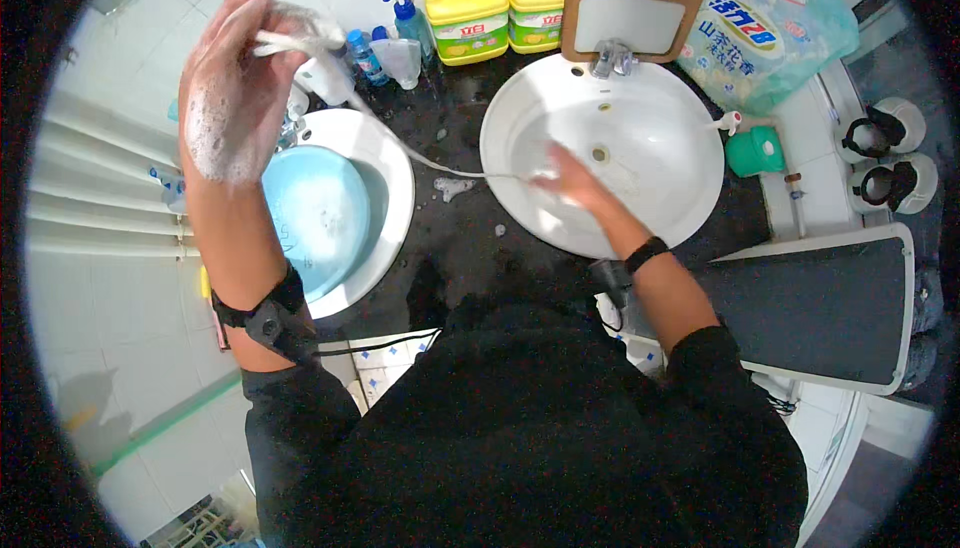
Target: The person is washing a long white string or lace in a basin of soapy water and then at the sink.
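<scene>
My left hand [240, 90], covered in soapy foam, is raised at the upper left and grips a bunched white cord [412, 154]. From there the cord sags down to the right, towards my right hand [566, 176], which is blurred over the near left part of the right sink [660, 165]. The cord's thin end reaches the fingertips of that hand; whether they pinch it I cannot tell. Below my left hand a light blue plastic basin [322, 218] with cloudy, foamy water sits in the left sink [394, 195].
Yellow pump jugs [469, 19], a blue pump bottle [411, 26] and smaller bottles line the wall. A wood-framed mirror [574, 7] stands behind the right faucet [611, 60]. A large detergent bag [772, 30] leans at the right. Foam spots [452, 188] dot the wet dark counter [465, 248].
</scene>
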A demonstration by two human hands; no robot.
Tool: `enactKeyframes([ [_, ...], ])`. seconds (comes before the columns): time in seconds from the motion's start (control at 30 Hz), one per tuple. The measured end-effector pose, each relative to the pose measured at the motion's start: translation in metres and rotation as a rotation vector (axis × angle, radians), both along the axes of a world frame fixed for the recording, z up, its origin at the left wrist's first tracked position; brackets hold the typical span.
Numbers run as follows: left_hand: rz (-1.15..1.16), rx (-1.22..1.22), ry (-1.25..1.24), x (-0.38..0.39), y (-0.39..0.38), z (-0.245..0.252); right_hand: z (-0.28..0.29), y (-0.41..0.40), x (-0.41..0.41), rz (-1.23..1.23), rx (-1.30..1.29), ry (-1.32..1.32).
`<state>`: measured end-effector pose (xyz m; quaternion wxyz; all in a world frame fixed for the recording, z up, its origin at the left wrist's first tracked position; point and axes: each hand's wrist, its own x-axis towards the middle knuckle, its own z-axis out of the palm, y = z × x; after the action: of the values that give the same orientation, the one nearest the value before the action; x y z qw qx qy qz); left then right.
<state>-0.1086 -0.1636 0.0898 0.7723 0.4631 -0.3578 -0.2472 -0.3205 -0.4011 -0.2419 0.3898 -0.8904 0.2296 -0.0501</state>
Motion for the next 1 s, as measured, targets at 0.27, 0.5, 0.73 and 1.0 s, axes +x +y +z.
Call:
enactKeyframes([
  [0.27, 0.334, -0.069, -0.09, 0.023, 0.006, 0.027, -0.016, 0.017, 0.029, 0.094, 0.141, -0.252],
  [0.5, 0.596, 0.173, -0.219, 0.067, 0.072, 0.008, -0.047, -0.093, -0.061, -0.571, 0.498, -0.232],
  [0.73, 0.718, 0.469, -0.351, 0.075, 0.082, -0.011, -0.001, -0.124, -0.115, -0.911, 0.599, 0.073],
  [1.0, 0.046, 0.711, -0.084, 0.024, 0.01, -0.043, 0.159, -0.029, -0.028, -0.134, 1.701, -0.286],
])
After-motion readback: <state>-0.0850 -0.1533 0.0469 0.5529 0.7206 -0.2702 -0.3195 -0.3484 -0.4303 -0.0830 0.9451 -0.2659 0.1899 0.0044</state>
